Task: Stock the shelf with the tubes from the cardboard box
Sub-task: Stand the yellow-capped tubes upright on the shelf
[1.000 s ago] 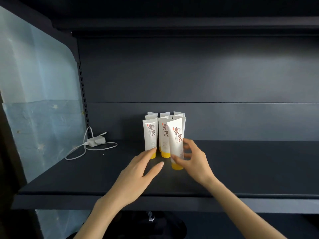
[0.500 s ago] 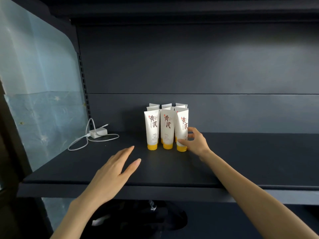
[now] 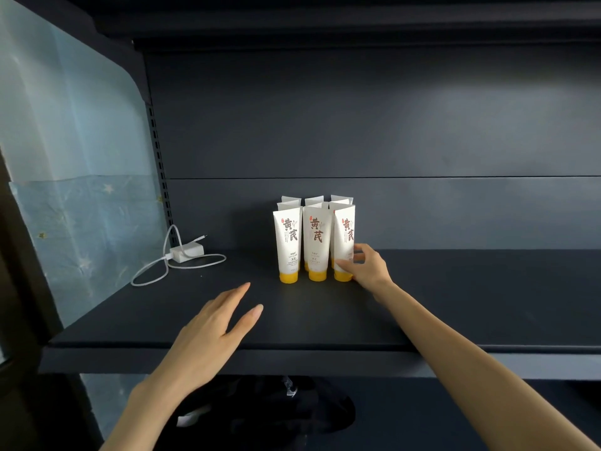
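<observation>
Dark shelf (image 3: pixel 455 304), on which white tubes (image 3: pixel 314 239) with yellow caps are stood cap-down in close rows. The front-right tube (image 3: pixel 344 236) is pinched low down between thumb and curled fingers of the right hand (image 3: pixel 369 271); the left hand (image 3: pixel 211 333) is held flat, fingers straight, over the shelf front. A white charger (image 3: pixel 187 252) is seen at left.

Head view. White tubes (image 3: pixel 313 239), yellow caps down, stand in rows on dark shelf (image 3: pixel 455 304). R hand (image 3: pixel 370 270) pinches front-right tube (image 3: pixel 344 236) low on its body. L hand (image 3: pixel 211 327), fingers straight, over shelf front, apart from tubes. White charger (image 3: pixel 187 252) w/ cable, rear left.
</observation>
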Available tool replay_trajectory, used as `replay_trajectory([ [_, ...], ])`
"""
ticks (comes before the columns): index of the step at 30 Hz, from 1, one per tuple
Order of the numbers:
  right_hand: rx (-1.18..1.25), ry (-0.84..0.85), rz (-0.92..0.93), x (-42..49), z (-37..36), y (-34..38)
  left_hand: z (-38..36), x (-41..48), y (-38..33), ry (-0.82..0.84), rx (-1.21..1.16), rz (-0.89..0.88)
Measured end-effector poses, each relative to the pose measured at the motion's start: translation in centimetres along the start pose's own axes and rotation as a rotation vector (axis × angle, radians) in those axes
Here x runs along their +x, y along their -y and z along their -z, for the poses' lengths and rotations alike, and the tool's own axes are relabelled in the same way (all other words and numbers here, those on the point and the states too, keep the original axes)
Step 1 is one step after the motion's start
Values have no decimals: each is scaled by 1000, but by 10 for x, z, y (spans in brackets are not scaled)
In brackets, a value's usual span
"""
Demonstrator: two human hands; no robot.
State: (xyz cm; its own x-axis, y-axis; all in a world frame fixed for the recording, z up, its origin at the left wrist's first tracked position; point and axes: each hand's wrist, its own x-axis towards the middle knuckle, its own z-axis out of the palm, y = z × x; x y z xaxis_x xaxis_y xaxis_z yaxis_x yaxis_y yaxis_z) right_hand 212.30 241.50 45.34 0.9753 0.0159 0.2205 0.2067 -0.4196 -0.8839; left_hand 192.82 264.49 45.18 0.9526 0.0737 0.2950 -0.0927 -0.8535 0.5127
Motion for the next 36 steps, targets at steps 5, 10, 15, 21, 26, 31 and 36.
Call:
replay_trajectory([
  [5, -19, -2, -37, -9, 4, 2, 6, -7, 4, -12, 23, -14],
  [10, -237, -44, 37, -32, 21, 11, 12, -13, 6, -23, 120, -34],
  [15, -577, -133, 142, -86, 47, 15, 11, -14, 18, -158, 336, -118],
  [21, -843, -272, 112, -165, 82, -9, 0, -14, 14, -162, 406, -173],
  [26, -1020, -287, -14, -231, 118, -28, -16, -24, -5, -122, 372, -211],
  [31, -1067, -305, -126, -274, 152, -48, -32, -36, -25, -60, 389, -267],
  [36, -1096, -326, -168, -300, 186, -67, -48, -45, -49, -31, 426, -324],
])
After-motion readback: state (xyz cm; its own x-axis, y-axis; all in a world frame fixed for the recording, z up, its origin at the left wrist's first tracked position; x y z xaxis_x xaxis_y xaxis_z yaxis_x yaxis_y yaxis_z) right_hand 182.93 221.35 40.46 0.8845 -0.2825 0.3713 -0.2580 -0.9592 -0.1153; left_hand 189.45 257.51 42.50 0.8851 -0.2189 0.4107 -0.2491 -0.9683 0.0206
